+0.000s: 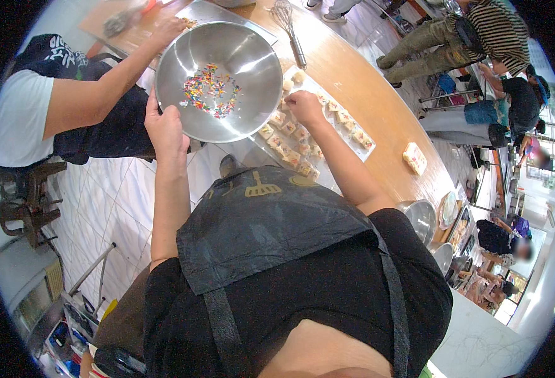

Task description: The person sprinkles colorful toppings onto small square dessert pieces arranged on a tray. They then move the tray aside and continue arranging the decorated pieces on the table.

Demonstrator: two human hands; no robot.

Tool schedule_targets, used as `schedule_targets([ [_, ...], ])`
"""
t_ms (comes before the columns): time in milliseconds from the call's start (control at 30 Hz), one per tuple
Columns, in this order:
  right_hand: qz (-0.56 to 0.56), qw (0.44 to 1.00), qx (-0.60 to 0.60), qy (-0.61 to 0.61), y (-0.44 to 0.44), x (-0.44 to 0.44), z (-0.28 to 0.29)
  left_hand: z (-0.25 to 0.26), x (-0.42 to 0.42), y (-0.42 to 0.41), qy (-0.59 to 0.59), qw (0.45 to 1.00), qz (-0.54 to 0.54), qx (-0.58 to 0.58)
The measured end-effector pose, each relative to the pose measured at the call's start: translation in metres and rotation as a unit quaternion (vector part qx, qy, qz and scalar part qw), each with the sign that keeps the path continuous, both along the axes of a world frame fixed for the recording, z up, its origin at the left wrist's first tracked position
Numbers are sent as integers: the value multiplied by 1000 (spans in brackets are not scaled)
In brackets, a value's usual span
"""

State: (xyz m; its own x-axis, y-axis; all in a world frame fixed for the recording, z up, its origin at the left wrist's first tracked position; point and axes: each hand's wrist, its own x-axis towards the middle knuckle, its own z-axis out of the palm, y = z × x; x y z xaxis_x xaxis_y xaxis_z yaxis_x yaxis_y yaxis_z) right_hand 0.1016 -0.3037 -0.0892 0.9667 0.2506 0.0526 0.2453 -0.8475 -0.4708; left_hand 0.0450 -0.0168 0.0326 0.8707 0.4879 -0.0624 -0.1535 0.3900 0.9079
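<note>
My left hand grips the near-left rim of a wide stainless steel mixing bowl, tilted so that its inside faces me. Colourful sprinkles lie scattered over the bottom of the bowl. Just right of the bowl, my right hand is over a white tray, its fingertips bunched close to the pastry pieces. Whether anything is pinched between them is too small to tell. Rows of small pale pastry pieces, many topped with sprinkles, cover the tray.
A wire whisk lies beyond the tray on the wooden table. To the right sits a small packaged item. At left, a co-worker's arm reaches behind the bowl. Metal bowls stand by my right elbow.
</note>
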Motion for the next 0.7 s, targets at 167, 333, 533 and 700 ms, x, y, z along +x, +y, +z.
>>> schedule_targets([
  [167,22,1000,18,-11,-7,4,-9,2,-1,-3,-3,1000,10,12],
  [333,20,999,11,26,-4,4,0,2,-3,-3,17,999,17,23],
  [533,-4,998,37,47,-5,5,5,-1,-2,-1,5,1000,7,15],
  [700,-83,987,132,30,-11,13,25,-6,-3,0,-8,1000,0,9],
])
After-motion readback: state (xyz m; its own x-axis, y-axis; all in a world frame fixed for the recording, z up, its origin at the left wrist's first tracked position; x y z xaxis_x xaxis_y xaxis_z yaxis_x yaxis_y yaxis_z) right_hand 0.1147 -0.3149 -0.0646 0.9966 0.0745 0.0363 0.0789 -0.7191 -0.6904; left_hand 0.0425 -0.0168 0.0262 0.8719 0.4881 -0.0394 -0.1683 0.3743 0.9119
